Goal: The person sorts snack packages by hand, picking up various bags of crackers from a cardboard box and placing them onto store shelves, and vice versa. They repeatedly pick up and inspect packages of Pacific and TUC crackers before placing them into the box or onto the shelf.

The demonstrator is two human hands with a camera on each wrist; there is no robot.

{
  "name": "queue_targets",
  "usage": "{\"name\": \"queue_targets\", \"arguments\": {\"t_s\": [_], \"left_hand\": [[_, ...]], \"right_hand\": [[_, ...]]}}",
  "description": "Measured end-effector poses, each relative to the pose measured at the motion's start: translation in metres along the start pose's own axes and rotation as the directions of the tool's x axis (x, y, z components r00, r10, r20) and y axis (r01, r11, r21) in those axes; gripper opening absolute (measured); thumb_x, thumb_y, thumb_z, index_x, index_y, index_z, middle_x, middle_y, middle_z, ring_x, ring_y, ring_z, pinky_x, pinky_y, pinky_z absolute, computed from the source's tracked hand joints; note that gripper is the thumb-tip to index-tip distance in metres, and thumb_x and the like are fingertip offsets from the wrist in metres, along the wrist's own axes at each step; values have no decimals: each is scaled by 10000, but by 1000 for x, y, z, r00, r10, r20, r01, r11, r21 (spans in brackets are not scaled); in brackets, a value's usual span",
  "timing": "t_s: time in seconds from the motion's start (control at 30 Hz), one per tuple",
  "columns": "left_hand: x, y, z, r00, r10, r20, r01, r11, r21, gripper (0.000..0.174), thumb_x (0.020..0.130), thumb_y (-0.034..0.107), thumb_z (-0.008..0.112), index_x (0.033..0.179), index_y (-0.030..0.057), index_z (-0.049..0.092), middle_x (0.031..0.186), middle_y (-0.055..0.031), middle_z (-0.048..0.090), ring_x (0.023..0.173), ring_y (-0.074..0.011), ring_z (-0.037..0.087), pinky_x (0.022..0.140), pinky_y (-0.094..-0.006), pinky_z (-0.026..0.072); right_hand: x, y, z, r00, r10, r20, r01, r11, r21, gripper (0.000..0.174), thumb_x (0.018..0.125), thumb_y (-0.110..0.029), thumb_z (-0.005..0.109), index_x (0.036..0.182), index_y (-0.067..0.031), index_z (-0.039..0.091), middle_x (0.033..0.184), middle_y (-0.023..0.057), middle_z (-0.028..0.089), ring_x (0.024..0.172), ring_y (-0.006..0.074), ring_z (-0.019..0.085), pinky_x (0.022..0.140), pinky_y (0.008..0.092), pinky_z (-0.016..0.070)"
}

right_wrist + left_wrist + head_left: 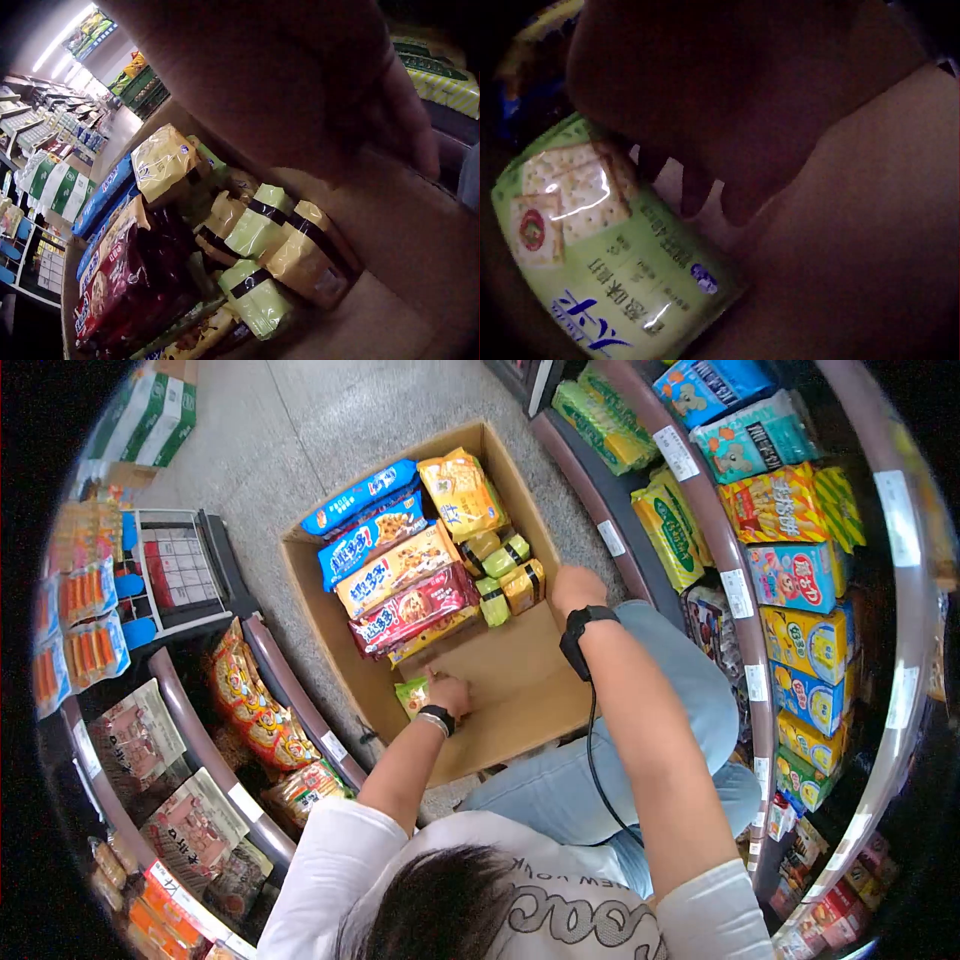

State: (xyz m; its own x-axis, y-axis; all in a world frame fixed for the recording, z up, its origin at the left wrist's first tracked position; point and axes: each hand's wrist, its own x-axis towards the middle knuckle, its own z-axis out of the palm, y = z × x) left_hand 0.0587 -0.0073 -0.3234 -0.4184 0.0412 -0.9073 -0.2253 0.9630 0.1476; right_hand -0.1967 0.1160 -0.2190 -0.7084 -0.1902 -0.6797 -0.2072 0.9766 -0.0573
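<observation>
Inside an open cardboard box [530, 695], my left hand [450, 696] reaches down at the near left corner. Its fingers hold a green pack of crackers [592, 247] along one edge; the thumb is hidden. In the head view the same pack shows left of the hand, low in the box. My right hand [580, 589] grips the box's right rim, beside small green and yellow packs with black bands [259, 221]. Blue, tan and dark red cookie packs [415, 610] stand in a row along the box's left half, with a yellow cracker pack [462, 493] at the far end.
Snack shelves [735, 590] run close along the right side. Lower shelves [300, 720] with bagged snacks stand at the left, near a black and white rack [180, 570]. Grey floor [330, 410] stretches beyond the box. My bent knees [690, 690] press near its right side.
</observation>
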Motion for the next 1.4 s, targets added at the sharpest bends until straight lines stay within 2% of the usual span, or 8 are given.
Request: {"name": "queue_targets", "arguments": {"t_s": [0.1,0.23,0.4,0.53,0.7,0.93,1.1,1.4], "left_hand": [[-6,4,-15,942,16,-335,-133,935,-329,353,804,349,530,1007,98,672,928,-203,645,839,-360,630,728,-437,511],[-56,30,-67,781,-75,-621,-303,823,-480,255,824,270,541,896,71,682,830,-192,645,806,-362,619,738,-417,503],[-107,41,-105,506,-139,-851,-615,633,-470,187,831,195,587,874,27,657,791,-155,648,718,-292,630,655,-349,488],[-169,59,-131,367,-177,-913,-709,583,-398,142,840,138,590,875,12,645,740,-117,640,673,-181,619,635,-283,477],[-239,123,-172,356,-60,-933,-854,384,-351,121,878,93,566,947,11,623,795,-45,643,756,-105,605,675,-245,478],[-302,239,-253,108,203,-973,-990,113,-87,225,873,94,581,1084,19,564,995,-54,615,861,-104,587,729,-248,489],[-316,293,-323,17,148,-989,-999,44,-11,369,842,88,590,1192,14,498,1073,-83,595,847,-113,575,756,-255,465],[-307,298,-463,-163,-24,-986,-982,101,160,429,893,172,508,1290,26,436,1232,-109,512,1105,-184,503,863,-295,432]], "right_hand": [[-8,-8,-10,999,16,-45,-16,1000,3,224,821,-133,565,1008,-83,677,1074,126,644,1004,299,617,804,389,514],[-35,-20,-37,982,32,-188,0,986,168,234,812,-193,572,990,-81,674,1063,144,642,980,333,618,816,427,504],[-89,-21,-69,889,-76,-452,334,783,525,214,777,-252,600,891,-86,670,887,160,664,864,326,637,758,410,506],[-139,2,-78,751,-142,-645,607,532,590,186,801,-233,601,867,-68,654,814,127,673,772,280,654,696,355,510],[-215,50,-104,641,-81,-763,749,281,600,165,825,-142,602,951,-38,625,833,136,673,737,223,661,669,309,503],[-299,129,-161,413,114,-904,875,227,428,171,839,-109,605,988,-25,612,862,101,673,765,134,644,650,258,495],[-328,169,-205,302,175,-937,887,308,344,170,846,-131,597,988,-38,610,891,85,675,763,128,633,607,240,464],[-306,169,-278,358,131,-925,925,83,370,360,836,-121,617,1164,7,542,1067,152,637,884,165,629,757,271,492]]}}
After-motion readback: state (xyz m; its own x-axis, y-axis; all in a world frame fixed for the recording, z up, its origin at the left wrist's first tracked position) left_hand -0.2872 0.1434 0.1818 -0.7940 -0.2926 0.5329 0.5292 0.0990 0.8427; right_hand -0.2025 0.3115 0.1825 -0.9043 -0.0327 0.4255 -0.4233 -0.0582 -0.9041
